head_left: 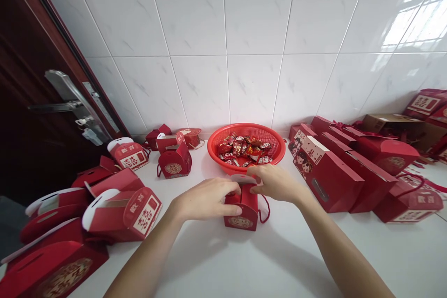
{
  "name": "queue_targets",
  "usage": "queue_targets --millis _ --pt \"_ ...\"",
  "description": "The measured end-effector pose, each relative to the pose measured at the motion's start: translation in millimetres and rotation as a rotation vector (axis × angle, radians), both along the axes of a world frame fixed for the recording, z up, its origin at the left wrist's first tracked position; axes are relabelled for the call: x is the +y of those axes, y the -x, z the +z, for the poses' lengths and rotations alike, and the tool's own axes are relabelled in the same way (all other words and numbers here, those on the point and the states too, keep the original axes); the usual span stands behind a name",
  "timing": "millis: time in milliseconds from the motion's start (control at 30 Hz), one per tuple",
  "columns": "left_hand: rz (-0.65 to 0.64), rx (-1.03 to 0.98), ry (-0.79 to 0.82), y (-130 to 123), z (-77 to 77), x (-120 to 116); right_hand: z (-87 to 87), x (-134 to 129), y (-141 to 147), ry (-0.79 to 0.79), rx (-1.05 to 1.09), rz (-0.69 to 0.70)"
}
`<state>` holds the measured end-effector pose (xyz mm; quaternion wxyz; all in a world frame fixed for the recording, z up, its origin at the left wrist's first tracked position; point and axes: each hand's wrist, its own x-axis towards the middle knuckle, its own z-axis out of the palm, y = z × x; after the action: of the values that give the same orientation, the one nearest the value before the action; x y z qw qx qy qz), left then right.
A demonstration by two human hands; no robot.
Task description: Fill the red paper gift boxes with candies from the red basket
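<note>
1. Left hand (206,199): bare, no glove, ring or watch seen.
2. Right hand (275,181): bare, likewise unadorned.
3. Both forearms uncovered, entering from 6 o'clock; no sleeve in view.

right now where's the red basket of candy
In the head view the red basket sits centre, against the tiled wall, just beyond the small red box that the left hand and right hand hold.

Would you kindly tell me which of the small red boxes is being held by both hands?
The small red box directly before the red basket; left hand and right hand grip its top flaps.
</note>
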<state>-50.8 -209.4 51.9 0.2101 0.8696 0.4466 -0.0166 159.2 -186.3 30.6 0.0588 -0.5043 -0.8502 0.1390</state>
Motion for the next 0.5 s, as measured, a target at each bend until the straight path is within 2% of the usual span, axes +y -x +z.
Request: queue_targets --millis 133,200,367,500 --pt "0.186 0.059 -0.051 -1.1 -6.0 3.6 3.9 -4.9 -1.9 0.078 0.081 0.152" --pt "0.233 0.06 -0.049 -1.9 -8.1 5.9 3.4 -5.9 -1.7 0.134 0.088 0.202" --pt "0.073 -0.032 0.098 0.3 -15.3 17.5 1.7 -3.0 -5.6 0.194 0.117 0.243" --pt "0.02 -0.049 0.173 3.9 -22.3 28.6 -0.3 2.2 -15.6 0.126 0.104 0.139"
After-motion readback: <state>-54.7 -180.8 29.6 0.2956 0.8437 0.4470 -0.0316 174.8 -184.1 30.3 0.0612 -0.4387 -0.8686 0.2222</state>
